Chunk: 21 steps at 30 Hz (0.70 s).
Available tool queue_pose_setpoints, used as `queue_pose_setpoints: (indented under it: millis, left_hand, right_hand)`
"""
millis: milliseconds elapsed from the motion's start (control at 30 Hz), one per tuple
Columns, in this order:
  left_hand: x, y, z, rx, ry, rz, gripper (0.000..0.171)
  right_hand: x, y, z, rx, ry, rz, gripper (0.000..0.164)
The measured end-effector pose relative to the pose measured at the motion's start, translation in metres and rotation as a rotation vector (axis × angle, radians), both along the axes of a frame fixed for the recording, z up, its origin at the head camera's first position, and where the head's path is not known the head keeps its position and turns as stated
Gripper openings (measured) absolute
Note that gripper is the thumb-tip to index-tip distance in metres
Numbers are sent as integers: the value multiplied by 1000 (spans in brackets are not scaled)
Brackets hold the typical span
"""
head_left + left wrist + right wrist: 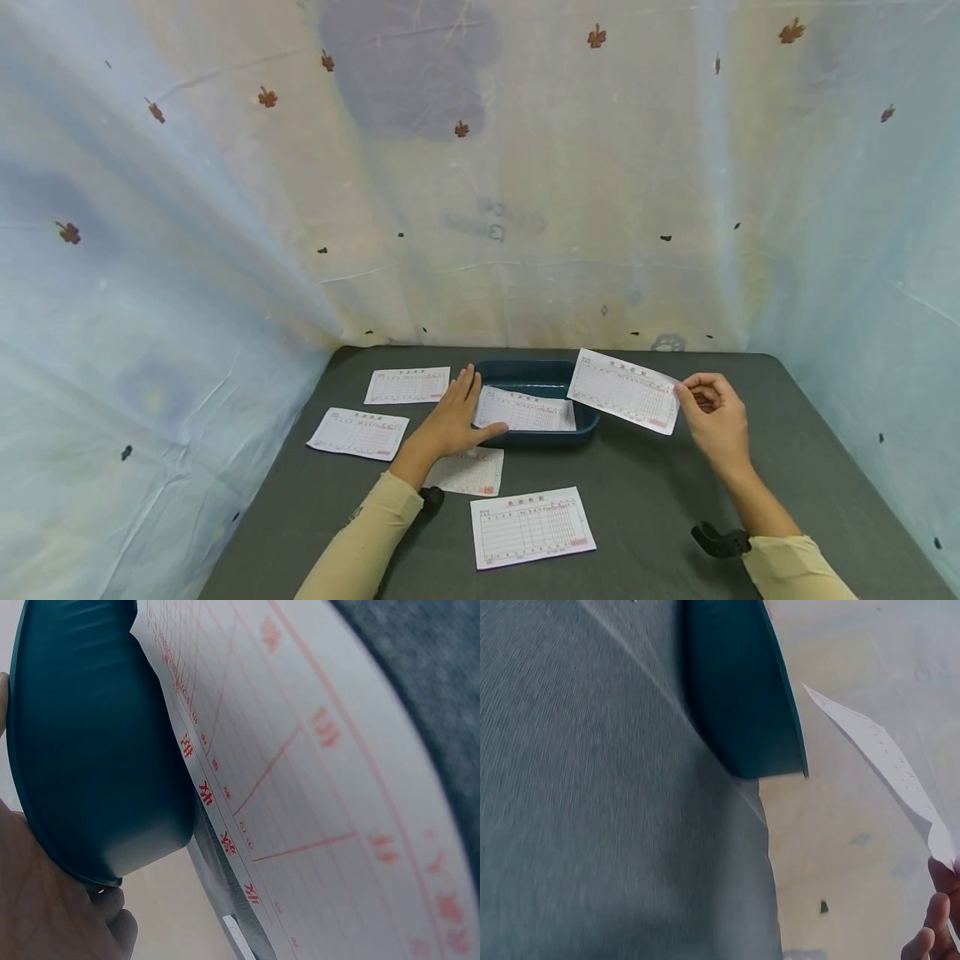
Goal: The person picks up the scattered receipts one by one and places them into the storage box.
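My left hand [452,417] rests at the left end of a dark blue rectangular tray [517,439], fingers extended and thumb spread over the near rim. In the left wrist view, the palm [37,892] lies against the tray's rim. My right hand [716,421] pinches the right edge of a printed receipt slip [626,390], raised above the tray's right end. The right wrist view shows thumb and fingers on the corner of this slip [900,772]. Inside the tray lies another receipt slip [525,410].
On the dark grey table [645,517], more receipt slips lie: one at the back left [407,386], one farther left [358,433], one partly under the left forearm [472,472], and one in front [532,527]. Patterned cloth [540,192] hangs around the table.
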<state>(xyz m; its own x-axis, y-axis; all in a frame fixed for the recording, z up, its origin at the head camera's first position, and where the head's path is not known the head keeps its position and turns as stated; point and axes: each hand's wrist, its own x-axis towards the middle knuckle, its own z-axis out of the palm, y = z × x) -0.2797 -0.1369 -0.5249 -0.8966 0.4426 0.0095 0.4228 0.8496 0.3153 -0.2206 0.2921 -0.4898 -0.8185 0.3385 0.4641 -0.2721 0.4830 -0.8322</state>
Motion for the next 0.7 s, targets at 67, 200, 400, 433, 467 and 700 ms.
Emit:
queue_pose_setpoints:
  millis: [67,200,400,433,467,700]
  left_hand:
    - [-1,0,0,-10,-1,-3,125]
    - [1,1,4,6,5,-6,122]
    - [1,3,6,5,8,6,119]
    - [1,3,5,-2,7,7,119]
    - [0,3,4,-3,9,7,119]
    - [3,3,6,-2,3,10,118]
  right_hand:
    - [-3,-7,0,11,5,31,16]
    - [-10,-21,1,36,13,103,16]
    - [-16,-43,5,49,24,203,14]
    - [-18,-45,5,50,24,216,13]
    - [-19,-48,5,55,26,225,13]
    - [-36,-56,-5,55,14,303,12]
